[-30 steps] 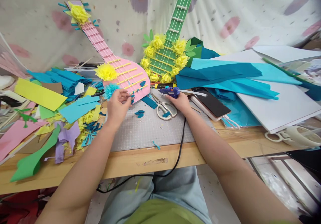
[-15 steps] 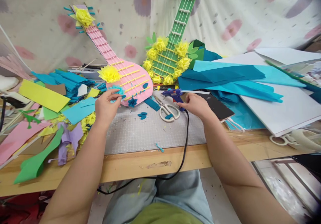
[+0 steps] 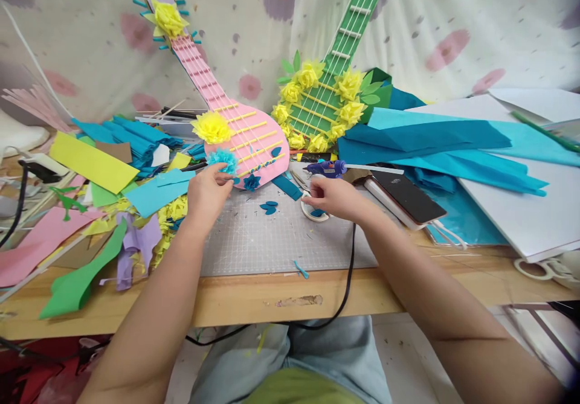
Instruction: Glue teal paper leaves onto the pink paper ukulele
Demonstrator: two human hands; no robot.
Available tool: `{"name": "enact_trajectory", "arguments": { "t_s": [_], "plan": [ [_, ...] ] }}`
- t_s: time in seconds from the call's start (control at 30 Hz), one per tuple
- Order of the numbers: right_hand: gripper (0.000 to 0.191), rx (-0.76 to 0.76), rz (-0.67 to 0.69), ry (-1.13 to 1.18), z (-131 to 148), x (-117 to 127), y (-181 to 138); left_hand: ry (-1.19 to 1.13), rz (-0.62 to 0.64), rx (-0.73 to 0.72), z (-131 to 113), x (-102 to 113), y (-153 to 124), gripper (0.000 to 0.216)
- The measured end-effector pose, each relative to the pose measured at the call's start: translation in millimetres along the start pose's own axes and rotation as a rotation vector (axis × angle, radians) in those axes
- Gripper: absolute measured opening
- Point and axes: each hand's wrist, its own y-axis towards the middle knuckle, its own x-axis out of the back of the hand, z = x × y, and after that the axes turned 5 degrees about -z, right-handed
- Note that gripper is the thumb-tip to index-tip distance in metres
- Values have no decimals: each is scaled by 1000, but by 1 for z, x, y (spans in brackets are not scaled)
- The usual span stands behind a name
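Note:
My left hand (image 3: 211, 192) is at the lower left of the pink paper guitar (image 3: 260, 129), beside a light blue paper flower (image 3: 223, 160). Its thumb and fingertips pinch a small dark blue paper leaf (image 3: 236, 180), close to a dark blue flower (image 3: 252, 182) on the guitar. My right hand (image 3: 333, 197) is closed, its fingertips over the white-handled scissors (image 3: 312, 215); what they hold, if anything, is hidden. Just behind it lies a blue glue gun (image 3: 325, 168), its handle covered by the hand. Several loose dark blue leaves (image 3: 269, 207) lie on the grey cutting mat (image 3: 267, 241).
A green paper guitar (image 3: 312, 108) with yellow flowers leans at the back. Blue paper strips (image 3: 421, 135), white sheets and a black phone (image 3: 408, 192) are to the right. Paper scraps (image 3: 93, 162) crowd the left. The black cord (image 3: 351, 265) hangs over the table's front edge.
My right hand has moved left from beside the glue gun's handle to over the scissors. My left hand stays near the pink guitar's lower edge. The view has shifted slightly.

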Motion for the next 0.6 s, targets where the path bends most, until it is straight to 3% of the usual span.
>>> {"name": "enact_trajectory", "arguments": {
  "t_s": [0.1,0.2,0.3,0.47,0.6],
  "plan": [
    [24,150,-62,214,16,-19,15,-32,-39,19,3,1,1,37],
    [24,163,-118,446,34,-36,27,-187,-36,74,4,2,1,32],
    [25,58,-136,700,48,-47,35,-446,-39,140,0,-2,0,27],
    [23,-192,-49,1266,68,-50,37,-940,-167,269,-22,-20,-15,30],
    [31,-287,31,1594,85,-52,32,-1134,-137,439,-36,-33,-31,41]
  ]
}}
